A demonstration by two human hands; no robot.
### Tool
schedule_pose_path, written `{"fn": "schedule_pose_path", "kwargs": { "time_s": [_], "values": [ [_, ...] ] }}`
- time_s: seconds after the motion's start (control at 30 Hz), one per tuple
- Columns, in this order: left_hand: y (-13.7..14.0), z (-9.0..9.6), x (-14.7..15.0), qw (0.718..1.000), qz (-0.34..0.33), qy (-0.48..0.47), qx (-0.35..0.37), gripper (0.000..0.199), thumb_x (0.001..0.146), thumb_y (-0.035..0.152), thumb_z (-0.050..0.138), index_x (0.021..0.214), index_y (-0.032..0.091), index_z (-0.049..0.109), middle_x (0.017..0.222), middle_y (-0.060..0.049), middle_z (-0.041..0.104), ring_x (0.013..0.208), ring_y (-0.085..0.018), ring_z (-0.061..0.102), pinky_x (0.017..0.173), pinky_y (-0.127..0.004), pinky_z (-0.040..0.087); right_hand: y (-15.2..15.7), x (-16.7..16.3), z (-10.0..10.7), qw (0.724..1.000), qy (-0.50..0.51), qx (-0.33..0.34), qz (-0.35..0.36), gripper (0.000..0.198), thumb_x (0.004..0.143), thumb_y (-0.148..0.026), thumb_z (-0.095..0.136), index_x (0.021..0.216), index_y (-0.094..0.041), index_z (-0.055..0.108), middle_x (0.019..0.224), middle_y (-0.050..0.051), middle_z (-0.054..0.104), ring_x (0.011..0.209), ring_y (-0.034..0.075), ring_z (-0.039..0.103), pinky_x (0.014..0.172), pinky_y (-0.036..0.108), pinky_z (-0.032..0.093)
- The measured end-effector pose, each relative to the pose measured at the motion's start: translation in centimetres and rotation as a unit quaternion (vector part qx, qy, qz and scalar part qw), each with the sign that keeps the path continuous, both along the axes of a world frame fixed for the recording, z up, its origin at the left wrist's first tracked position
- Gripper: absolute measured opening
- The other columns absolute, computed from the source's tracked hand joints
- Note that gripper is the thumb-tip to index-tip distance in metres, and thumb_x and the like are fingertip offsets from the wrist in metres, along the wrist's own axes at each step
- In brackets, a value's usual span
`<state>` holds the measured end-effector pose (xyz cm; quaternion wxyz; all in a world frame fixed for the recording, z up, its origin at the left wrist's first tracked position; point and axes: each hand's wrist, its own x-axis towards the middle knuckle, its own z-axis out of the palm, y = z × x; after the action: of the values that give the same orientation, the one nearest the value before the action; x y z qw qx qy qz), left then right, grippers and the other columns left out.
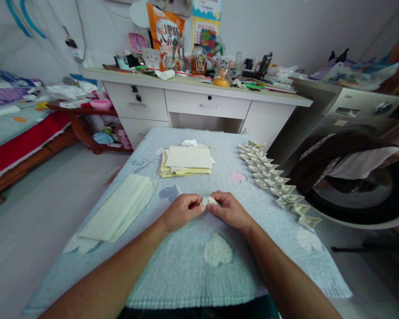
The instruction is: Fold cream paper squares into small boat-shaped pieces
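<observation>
A small piece of folded pale paper [209,200] is pinched between my two hands above the middle of the cloth-covered table. My left hand [183,212] has its thumb and fingers closed on the left end of the paper. On the other end, my right hand [231,210] grips with thumb and fingertips. Both hands partly cover the paper. Beyond them lies a stack of cream and yellow paper sheets [189,157]. Pale green long sheets [121,208] rest at the left. Rows of folded paper pieces with pointed ends [269,173] line the right side.
A blue patterned cloth [186,274] covers the table. Behind stands a white desk [206,104] crowded with a jar [198,60], an orange bag [165,35] and a pink clock [138,43]. A washing machine [369,106] with laundry in its open door is at right, a bed [20,133] at left.
</observation>
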<state>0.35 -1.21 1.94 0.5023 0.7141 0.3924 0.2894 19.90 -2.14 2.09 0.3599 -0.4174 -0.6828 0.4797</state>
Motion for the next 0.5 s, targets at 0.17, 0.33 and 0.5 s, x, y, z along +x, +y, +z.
{"fn": "schedule_pose_path", "kwargs": {
  "time_s": [0.17,0.33,0.5],
  "values": [
    [0.0,0.0,0.1,1.0,0.008,0.016,0.003,0.034,0.081,0.042,0.056,0.062,0.015,0.05,0.058,0.006,0.035,0.055,-0.008,0.033,0.051,-0.022,0.023,0.0,0.0,0.0,1.0,-0.025,0.013,0.006,0.03,0.08,-0.045,0.064,0.077,-0.015,0.065,0.073,0.0,0.056,0.072,0.014,0.049,0.067,0.025,0.038],
    [0.1,-0.2,-0.1,1.0,0.016,0.003,-0.008,0.035,0.082,0.042,0.056,0.062,0.015,0.05,0.056,0.006,0.036,0.054,-0.008,0.033,0.052,-0.022,0.024,-0.1,0.6,1.1,1.0,-0.007,-0.014,0.021,0.031,0.078,-0.045,0.066,0.077,-0.015,0.064,0.069,-0.001,0.055,0.068,0.012,0.046,0.064,0.023,0.036],
    [0.3,-0.3,-0.5,0.999,0.03,-0.01,-0.004,0.037,0.083,0.043,0.055,0.06,0.015,0.049,0.056,0.005,0.037,0.055,-0.009,0.034,0.053,-0.022,0.025,-0.2,1.1,1.7,0.999,0.021,-0.041,0.021,0.032,0.078,-0.046,0.065,0.073,-0.014,0.062,0.063,-0.003,0.05,0.061,0.01,0.041,0.058,0.022,0.031]
  ]
}}
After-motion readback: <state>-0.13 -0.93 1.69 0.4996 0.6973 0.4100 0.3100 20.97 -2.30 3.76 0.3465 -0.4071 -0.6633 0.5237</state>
